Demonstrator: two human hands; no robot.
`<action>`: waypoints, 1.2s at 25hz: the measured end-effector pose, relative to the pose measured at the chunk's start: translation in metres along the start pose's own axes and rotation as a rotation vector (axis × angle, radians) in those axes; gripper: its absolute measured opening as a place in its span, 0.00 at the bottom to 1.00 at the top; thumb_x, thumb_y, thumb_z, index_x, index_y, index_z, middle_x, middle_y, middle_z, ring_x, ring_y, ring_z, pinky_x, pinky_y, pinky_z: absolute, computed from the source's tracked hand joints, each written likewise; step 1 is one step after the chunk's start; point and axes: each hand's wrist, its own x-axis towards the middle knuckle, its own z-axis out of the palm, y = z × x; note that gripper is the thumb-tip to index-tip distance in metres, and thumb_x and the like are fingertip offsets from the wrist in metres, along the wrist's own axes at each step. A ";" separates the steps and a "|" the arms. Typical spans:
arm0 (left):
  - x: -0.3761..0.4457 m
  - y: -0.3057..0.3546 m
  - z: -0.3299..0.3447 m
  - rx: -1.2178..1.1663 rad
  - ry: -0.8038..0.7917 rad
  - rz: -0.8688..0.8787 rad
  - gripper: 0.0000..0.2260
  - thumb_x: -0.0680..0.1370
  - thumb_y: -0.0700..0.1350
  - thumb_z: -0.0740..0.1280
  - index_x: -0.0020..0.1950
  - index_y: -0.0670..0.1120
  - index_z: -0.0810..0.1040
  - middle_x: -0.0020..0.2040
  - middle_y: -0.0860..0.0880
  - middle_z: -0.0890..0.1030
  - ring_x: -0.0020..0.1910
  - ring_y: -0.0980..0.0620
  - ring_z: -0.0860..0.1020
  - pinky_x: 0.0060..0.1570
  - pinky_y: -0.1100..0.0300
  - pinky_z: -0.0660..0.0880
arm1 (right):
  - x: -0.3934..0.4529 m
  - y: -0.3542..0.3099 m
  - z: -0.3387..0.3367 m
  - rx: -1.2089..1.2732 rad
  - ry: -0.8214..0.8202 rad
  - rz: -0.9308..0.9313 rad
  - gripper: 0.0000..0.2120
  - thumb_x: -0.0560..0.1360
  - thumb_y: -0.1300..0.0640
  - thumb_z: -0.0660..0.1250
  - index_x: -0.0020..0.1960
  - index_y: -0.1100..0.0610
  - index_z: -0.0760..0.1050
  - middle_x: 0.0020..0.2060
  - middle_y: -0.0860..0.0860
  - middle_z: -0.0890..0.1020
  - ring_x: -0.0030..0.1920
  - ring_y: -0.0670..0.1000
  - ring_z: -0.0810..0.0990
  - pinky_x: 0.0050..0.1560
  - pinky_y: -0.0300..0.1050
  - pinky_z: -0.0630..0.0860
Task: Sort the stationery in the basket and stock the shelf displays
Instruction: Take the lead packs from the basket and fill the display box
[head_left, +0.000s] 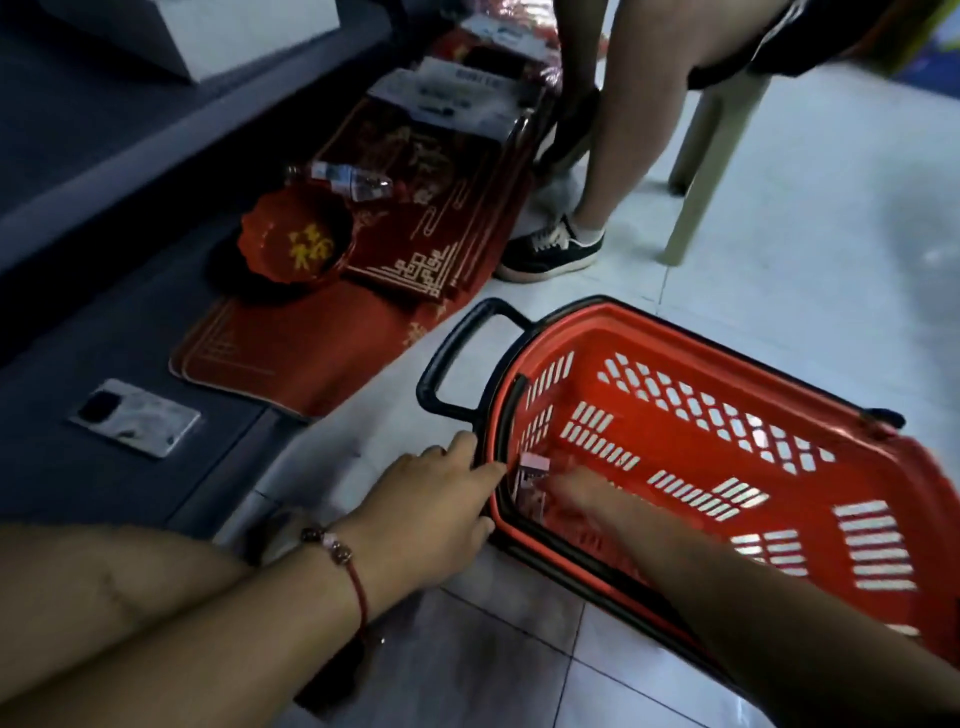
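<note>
A red plastic shopping basket (779, 395) with a black rim and black handle lies on the white tiled floor at the right. My left hand (436, 504) grips the basket's near rim, fingers curled over the edge. My right hand (587, 491) reaches down inside the basket, blurred by motion, its fingers at a small pink and white packet (530, 480) in the near corner. Whether the fingers hold the packet I cannot tell.
The dark grey bottom shelf (104, 156) runs along the left. On the floor lie red mats (311, 353), a red bowl (296, 239), a plastic bottle (343, 179) and a phone (135, 423). Another person's legs (623, 130) and a plastic chair leg (701, 166) stand beyond the basket.
</note>
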 end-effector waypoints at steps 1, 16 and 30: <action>0.004 0.004 0.003 -0.006 0.010 -0.001 0.24 0.79 0.54 0.63 0.74 0.53 0.63 0.63 0.48 0.66 0.57 0.46 0.74 0.53 0.53 0.72 | 0.013 0.006 0.009 0.056 -0.046 0.075 0.18 0.76 0.54 0.70 0.63 0.60 0.78 0.56 0.58 0.82 0.51 0.55 0.80 0.49 0.47 0.78; 0.002 0.003 0.020 -0.096 0.050 -0.088 0.24 0.82 0.53 0.60 0.77 0.54 0.59 0.73 0.50 0.59 0.61 0.49 0.74 0.58 0.58 0.72 | 0.052 0.018 0.045 0.509 -0.067 0.268 0.18 0.75 0.53 0.73 0.60 0.62 0.77 0.47 0.58 0.84 0.45 0.56 0.84 0.39 0.45 0.80; 0.008 0.038 -0.051 -1.844 -0.017 -0.383 0.21 0.79 0.58 0.63 0.64 0.46 0.79 0.57 0.45 0.83 0.57 0.48 0.81 0.63 0.49 0.74 | -0.198 -0.051 -0.058 0.906 -0.452 -0.242 0.17 0.71 0.59 0.67 0.58 0.63 0.79 0.53 0.63 0.84 0.49 0.59 0.82 0.52 0.51 0.78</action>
